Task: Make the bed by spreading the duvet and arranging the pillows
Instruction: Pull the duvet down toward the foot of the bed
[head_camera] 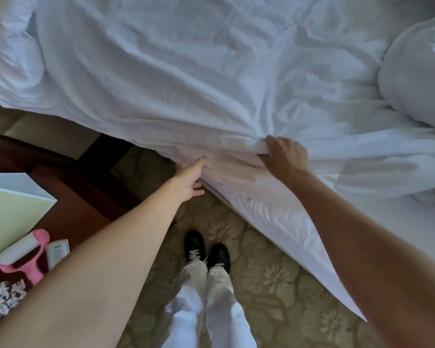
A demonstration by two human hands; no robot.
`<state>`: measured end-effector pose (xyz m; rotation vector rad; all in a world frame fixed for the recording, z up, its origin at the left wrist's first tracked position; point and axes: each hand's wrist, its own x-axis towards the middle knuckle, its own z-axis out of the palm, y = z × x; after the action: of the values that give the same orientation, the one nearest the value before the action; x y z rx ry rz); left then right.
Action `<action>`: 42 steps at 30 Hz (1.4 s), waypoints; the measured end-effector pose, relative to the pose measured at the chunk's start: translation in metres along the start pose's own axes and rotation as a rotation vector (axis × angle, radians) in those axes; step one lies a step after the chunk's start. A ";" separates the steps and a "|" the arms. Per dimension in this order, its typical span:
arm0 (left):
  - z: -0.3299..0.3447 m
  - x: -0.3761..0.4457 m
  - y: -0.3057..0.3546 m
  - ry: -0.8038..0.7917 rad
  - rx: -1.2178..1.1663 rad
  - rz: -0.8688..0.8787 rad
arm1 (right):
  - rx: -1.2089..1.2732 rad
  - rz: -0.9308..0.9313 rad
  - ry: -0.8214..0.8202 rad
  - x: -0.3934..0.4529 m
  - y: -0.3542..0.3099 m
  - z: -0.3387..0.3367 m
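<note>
Trousers (211, 305): pale, two legs, at the bottom centre of the view.
Shoes (206, 252): black pair, side by side on the carpet.
Carpet (274, 292): beige with a flower pattern, running along the near side of the bed.
Lint roller (23, 254): pink handle, white roll, lying on the dark wooden table (81, 204) at lower left, beside a small white card and a patterned cloth.
Paper sheet (13, 209): pale yellow-green, on the same table, farther back.
Left hand (190, 179): arm stretched forward, fingers straight and relaxed, fingertips touching the hanging edge of the duvet; it grips nothing.
Right hand (285, 154): fingers curled over a gathered fold of the duvet edge, gripping it, just to the right of the left hand.
Duvet (186, 71): white, wrinkled, covering most of the bed, its near edge draped over the mattress side; creases fan out from the gripped fold, and the far left corner is bunched.
Pillow (417, 74): white, plump, resting on top of the duvet at the right edge of the view.
</note>
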<state>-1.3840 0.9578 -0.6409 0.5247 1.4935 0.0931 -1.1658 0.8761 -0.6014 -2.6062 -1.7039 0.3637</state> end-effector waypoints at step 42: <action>-0.105 0.016 0.054 0.325 -0.233 0.212 | 0.206 0.108 -0.047 -0.048 -0.077 -0.026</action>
<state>-1.4692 1.0401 -0.6334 0.4927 1.7098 0.5341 -1.2489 0.8673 -0.5565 -2.5627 -1.4536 0.5748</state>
